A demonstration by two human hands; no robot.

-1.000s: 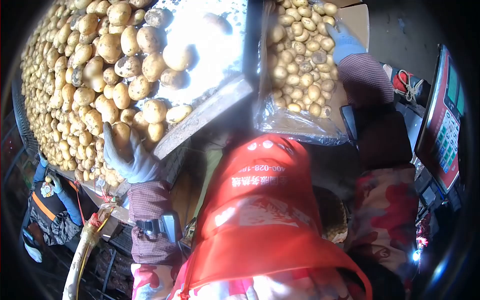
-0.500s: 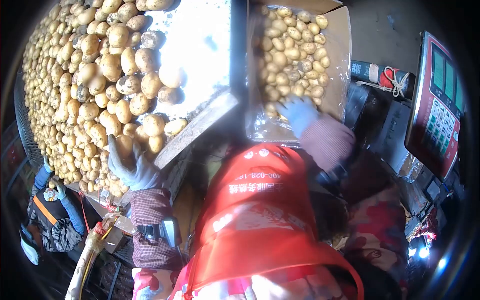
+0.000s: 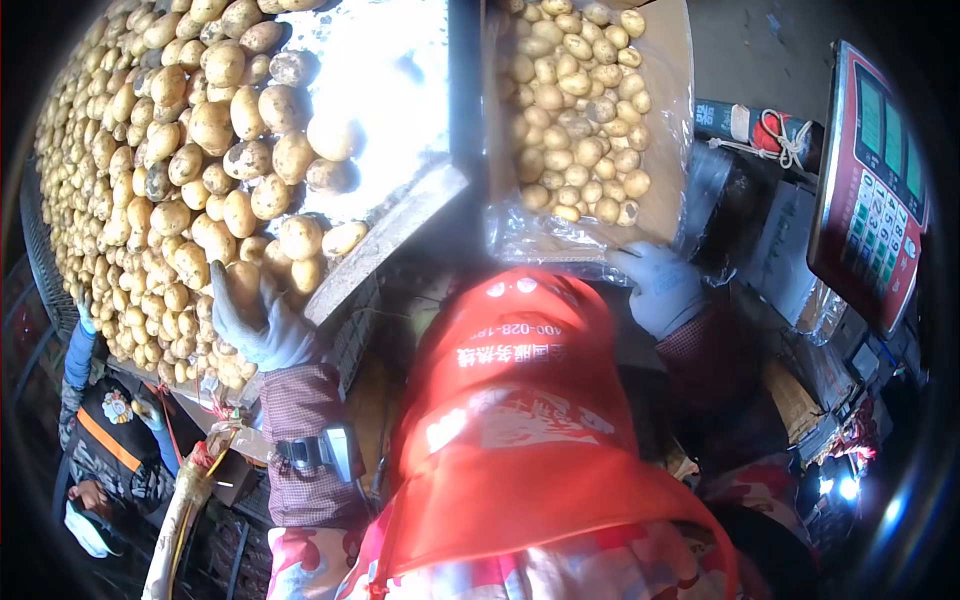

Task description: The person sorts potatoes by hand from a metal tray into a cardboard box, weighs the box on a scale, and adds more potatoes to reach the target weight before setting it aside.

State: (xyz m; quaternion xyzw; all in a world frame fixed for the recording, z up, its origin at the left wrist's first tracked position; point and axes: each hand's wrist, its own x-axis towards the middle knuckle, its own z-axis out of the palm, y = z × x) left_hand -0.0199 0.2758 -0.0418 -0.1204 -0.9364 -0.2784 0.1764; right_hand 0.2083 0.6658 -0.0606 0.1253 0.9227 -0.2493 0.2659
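My left hand (image 3: 262, 330), in a pale grey glove, is at the near edge of a large potato heap (image 3: 150, 215). Its fingers curl round a potato (image 3: 243, 281), partly hiding it. My right hand (image 3: 660, 287), gloved the same way, is at the near right corner of a cardboard box (image 3: 665, 130). Its fingers are bent over the rim and the clear plastic liner (image 3: 545, 235); the fingertips are partly hidden. Inside the box lie many potatoes (image 3: 575, 110), a layer of similar small ones.
A red digital scale (image 3: 875, 190) stands at the right. Beside it are a roped dark bundle (image 3: 760, 135) and black plastic (image 3: 720, 205). A wooden board (image 3: 390, 240) edges the heap. At lower left are another person (image 3: 120, 435) and a pale pole (image 3: 185, 510).
My right hand has drawn back from the potatoes inside the box to its near right corner. My left hand stays round its potato. The view has shifted slightly.
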